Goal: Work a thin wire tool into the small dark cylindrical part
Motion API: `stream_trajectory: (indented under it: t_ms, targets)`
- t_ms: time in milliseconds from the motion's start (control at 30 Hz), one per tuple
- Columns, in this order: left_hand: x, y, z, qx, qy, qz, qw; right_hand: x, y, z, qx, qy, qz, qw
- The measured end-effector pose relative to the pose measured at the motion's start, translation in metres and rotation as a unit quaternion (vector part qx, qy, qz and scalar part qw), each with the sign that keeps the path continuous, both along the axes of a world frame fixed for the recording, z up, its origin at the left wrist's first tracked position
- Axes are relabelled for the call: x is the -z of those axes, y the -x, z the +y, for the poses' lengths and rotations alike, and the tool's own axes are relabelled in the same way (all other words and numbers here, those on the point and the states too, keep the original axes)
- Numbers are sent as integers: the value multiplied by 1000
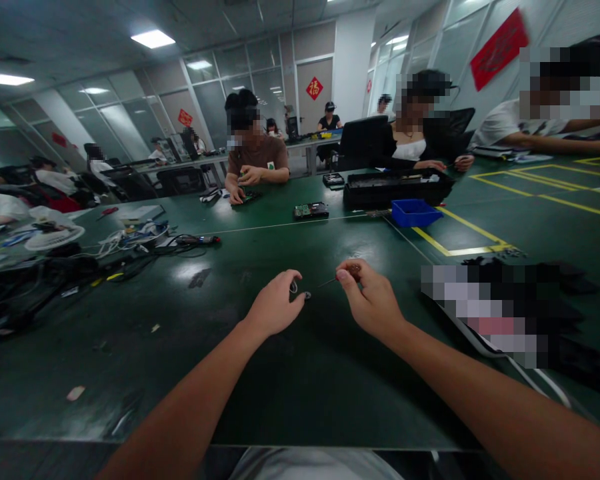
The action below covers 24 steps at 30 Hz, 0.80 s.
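Observation:
In the middle of the head view, my left hand (276,305) has its thumb and fingers curled around a small metallic part (293,287). Another small grey piece (307,295) shows by the thumb tip; whether the two are joined I cannot tell. To its right, my right hand (373,297) is closed on a screwdriver (349,270) with a brown handle. Its thin shaft points left toward the left hand, and the tip stops short of the small parts. Both hands are over the green table (280,393).
Tangled cables (130,267) lie at the left. A blue bin (414,213), a long black tray (397,190) and a green circuit board device (311,211) are ahead. At right sits a pixelated item (490,320) with black pieces. People sit across the table.

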<state>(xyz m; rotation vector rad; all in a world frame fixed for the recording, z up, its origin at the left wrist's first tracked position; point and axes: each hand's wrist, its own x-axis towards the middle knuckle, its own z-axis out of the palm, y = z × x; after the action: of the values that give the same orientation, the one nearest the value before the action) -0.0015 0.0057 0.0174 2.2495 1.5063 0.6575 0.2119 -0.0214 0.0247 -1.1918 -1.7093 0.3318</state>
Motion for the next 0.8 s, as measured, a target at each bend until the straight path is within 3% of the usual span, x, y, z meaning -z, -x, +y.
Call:
stream_trajectory:
  t_ms: [200,400,500,633,800]
  targets:
    - [0,-6,12,49,33,180,982,1,1,0,-4,3,-1,1000]
    - [5,-9,22,70,30,211,975,0,1,1,-9,-1,-4,1000]
    - [5,-1,26,59,51,158,984,0,1,1,-8,1,-4,1000]
    - [0,19,33,54,105,7,993,-1,1,0,-10,8,3,1000]
    - [-14,57,40,-1,196,-210,958,-1,1,1,-11,14,8,1000]
